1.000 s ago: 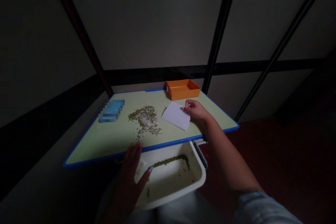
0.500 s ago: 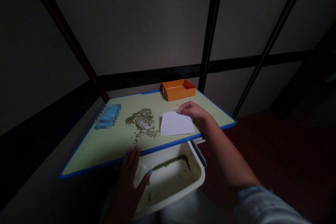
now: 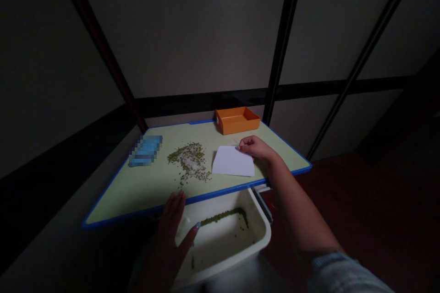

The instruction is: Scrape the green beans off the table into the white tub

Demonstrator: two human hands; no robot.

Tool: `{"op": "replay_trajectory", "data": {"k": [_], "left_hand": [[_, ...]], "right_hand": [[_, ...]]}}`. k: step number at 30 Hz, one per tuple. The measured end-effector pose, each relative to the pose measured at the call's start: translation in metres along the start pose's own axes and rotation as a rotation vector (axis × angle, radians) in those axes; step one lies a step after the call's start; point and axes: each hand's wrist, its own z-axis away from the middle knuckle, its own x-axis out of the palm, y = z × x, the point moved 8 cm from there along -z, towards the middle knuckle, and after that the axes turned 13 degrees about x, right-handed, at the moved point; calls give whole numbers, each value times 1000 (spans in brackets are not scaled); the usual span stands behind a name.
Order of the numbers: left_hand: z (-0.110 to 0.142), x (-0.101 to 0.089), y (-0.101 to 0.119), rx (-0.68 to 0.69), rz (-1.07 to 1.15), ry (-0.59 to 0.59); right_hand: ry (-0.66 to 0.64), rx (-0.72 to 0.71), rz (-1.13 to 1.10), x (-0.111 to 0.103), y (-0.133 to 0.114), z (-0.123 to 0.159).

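Note:
My right hand [image 3: 256, 147] pinches the top right corner of a white sheet of card or paper [image 3: 233, 162], which is tilted over the table near its front edge. Left of the sheet lies a spread of small green beans mixed with white grains [image 3: 190, 161]. Below the table edge is a white plastic tub [image 3: 263, 238], with a line of green beans along its far inner side. My left hand [image 3: 173, 229] is at the tub's left side, thumb apart from the other fingers, fingertips by the table edge; it holds nothing I can see.
The pale yellow-green table [image 3: 117, 201] has a blue rim. An orange open box [image 3: 239, 123] stands at its back right. A blurred-out blue item [image 3: 146, 150] lies at the left. Dark panelled walls [image 3: 206, 32] rise behind the table.
The view has shifted slightly, so everything sits a little further right. Both hands keep nearly the same places, and the sheet is still in my right hand.

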Motion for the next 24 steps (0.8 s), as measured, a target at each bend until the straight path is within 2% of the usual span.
{"op": "replay_trajectory", "data": {"k": [8,14,17,20,24], "left_hand": [[-1,3,5,38,-54,-8],[-1,5,7,95,-99,11],[-2,8,3,92,-100,-2],[-2,11,1,105,-94,-3],[-2,10,3,92,-78,-20]], "right_hand": [[163,-106,-303,-16,-6,-5],[304,-78,-278,-21,-7,-5],[404,-87,-196,-21,-11,10],[570,-92,-117,-21,-11,36],[693,-95,9,-8,-15,74]]}}
